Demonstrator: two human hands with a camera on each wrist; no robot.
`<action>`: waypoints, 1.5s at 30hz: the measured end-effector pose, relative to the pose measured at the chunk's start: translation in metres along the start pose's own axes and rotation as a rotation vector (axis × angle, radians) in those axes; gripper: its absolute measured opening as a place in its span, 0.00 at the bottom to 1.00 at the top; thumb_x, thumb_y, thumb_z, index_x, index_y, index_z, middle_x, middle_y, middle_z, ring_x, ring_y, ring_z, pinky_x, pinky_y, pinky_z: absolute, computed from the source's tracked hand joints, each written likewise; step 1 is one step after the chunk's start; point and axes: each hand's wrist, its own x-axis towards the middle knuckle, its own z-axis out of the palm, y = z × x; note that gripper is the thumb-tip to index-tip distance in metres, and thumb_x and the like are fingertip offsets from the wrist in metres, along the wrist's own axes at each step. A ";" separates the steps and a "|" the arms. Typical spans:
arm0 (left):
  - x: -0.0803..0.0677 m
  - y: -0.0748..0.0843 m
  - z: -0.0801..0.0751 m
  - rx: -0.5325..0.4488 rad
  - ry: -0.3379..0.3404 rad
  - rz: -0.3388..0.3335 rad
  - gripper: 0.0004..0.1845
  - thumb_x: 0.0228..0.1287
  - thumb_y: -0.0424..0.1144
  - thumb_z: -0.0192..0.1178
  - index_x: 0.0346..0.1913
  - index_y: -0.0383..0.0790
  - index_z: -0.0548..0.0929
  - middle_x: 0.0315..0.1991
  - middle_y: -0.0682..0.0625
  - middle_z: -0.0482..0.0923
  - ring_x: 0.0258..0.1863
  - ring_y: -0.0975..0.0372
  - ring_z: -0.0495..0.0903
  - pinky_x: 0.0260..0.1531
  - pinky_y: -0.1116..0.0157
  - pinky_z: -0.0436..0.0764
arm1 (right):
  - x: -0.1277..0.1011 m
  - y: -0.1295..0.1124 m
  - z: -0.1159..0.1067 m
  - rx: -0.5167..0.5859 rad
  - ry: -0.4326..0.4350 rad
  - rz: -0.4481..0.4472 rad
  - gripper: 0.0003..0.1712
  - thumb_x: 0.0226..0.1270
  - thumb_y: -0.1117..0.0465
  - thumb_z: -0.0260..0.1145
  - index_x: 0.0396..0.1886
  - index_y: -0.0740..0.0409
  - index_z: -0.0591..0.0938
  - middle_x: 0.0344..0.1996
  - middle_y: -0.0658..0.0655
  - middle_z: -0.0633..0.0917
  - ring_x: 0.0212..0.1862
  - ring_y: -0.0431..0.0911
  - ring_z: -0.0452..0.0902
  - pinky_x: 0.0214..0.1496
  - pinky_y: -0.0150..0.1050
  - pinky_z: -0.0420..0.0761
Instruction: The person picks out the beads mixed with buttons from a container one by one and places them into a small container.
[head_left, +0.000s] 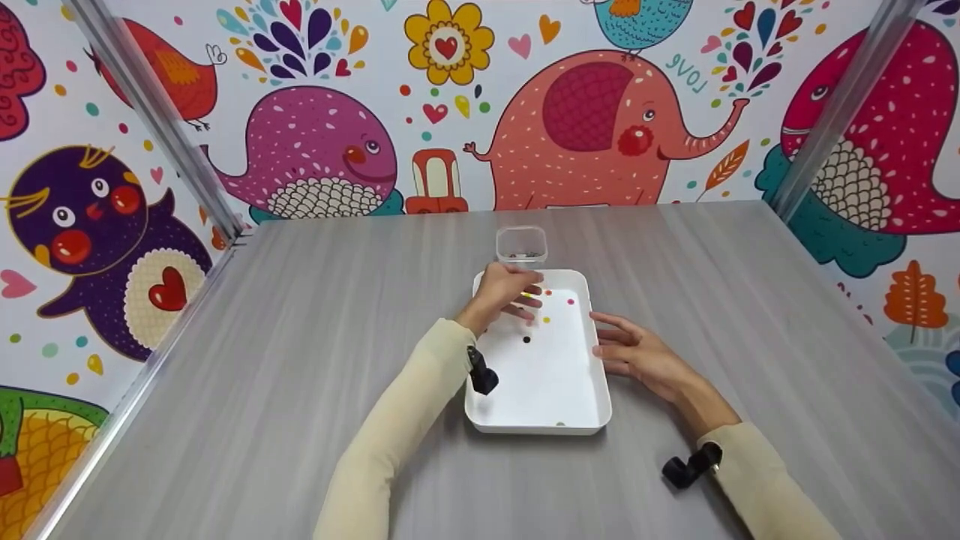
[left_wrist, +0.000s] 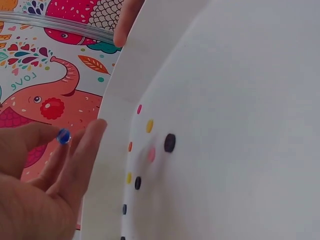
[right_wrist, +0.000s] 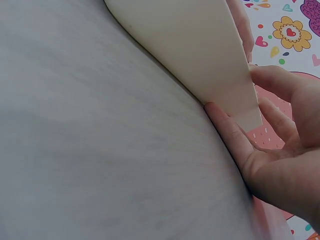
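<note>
The person's left hand (head_left: 504, 294) hovered over the far end of the shallow white plastic tray (head_left: 583, 390) on the grey wood-grain surface (head_left: 300, 337), its fingers (left_wrist: 75, 155) pinching a small blue bead (left_wrist: 63, 136), while the right hand (head_left: 637, 352) lay with straight fingers against the tray's right wall. Other small coloured beads (head_left: 546, 320) lay scattered in the tray. A firm pinch and a short lift over the far rim toward the small clear plastic cup (head_left: 521, 246) just beyond seemed wise, with open room on both sides.
</note>
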 end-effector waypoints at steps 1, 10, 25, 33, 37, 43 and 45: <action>0.000 0.000 -0.001 -0.002 -0.003 0.003 0.14 0.68 0.42 0.64 0.49 0.35 0.84 0.49 0.35 0.86 0.47 0.45 0.88 0.28 0.62 0.91 | 0.000 0.000 0.000 -0.001 -0.001 -0.002 0.45 0.65 0.67 0.69 0.79 0.56 0.58 0.73 0.71 0.62 0.58 0.47 0.80 0.58 0.39 0.87; 0.000 0.001 -0.003 -0.006 0.019 0.025 0.14 0.67 0.41 0.64 0.49 0.34 0.83 0.47 0.35 0.86 0.45 0.44 0.88 0.25 0.63 0.90 | -0.001 0.000 0.000 0.003 -0.002 -0.006 0.45 0.66 0.67 0.69 0.79 0.57 0.58 0.73 0.73 0.61 0.57 0.47 0.80 0.58 0.38 0.87; 0.008 0.004 -0.010 -0.062 0.120 0.040 0.14 0.70 0.40 0.62 0.50 0.33 0.84 0.43 0.37 0.87 0.43 0.44 0.89 0.25 0.62 0.90 | -0.002 0.000 0.001 -0.011 0.003 -0.006 0.46 0.65 0.66 0.70 0.79 0.55 0.59 0.73 0.72 0.62 0.59 0.47 0.79 0.57 0.39 0.87; 0.011 0.003 -0.014 -0.097 0.176 0.068 0.13 0.70 0.39 0.61 0.50 0.34 0.85 0.38 0.41 0.88 0.31 0.53 0.91 0.27 0.61 0.91 | -0.001 -0.001 0.000 -0.017 0.004 0.000 0.46 0.65 0.66 0.70 0.79 0.54 0.59 0.73 0.71 0.62 0.60 0.47 0.78 0.58 0.39 0.87; 0.013 0.005 -0.016 -0.118 0.187 0.065 0.13 0.71 0.39 0.60 0.50 0.34 0.84 0.40 0.40 0.88 0.31 0.54 0.91 0.28 0.61 0.91 | 0.000 0.000 0.000 -0.024 0.004 0.002 0.46 0.65 0.66 0.70 0.79 0.54 0.59 0.73 0.70 0.63 0.62 0.47 0.76 0.58 0.39 0.87; 0.015 0.007 -0.018 -0.172 0.202 0.064 0.14 0.70 0.40 0.61 0.52 0.34 0.84 0.42 0.39 0.88 0.30 0.54 0.91 0.27 0.62 0.91 | -0.001 0.000 -0.001 -0.014 0.003 0.004 0.46 0.65 0.66 0.70 0.79 0.55 0.59 0.74 0.71 0.62 0.62 0.47 0.76 0.58 0.39 0.87; 0.016 0.007 -0.019 -0.188 0.203 0.063 0.15 0.70 0.40 0.61 0.52 0.34 0.84 0.43 0.38 0.88 0.31 0.53 0.91 0.27 0.62 0.91 | -0.001 0.000 -0.001 -0.016 0.000 0.001 0.46 0.65 0.66 0.70 0.79 0.56 0.59 0.74 0.71 0.62 0.61 0.46 0.77 0.58 0.39 0.87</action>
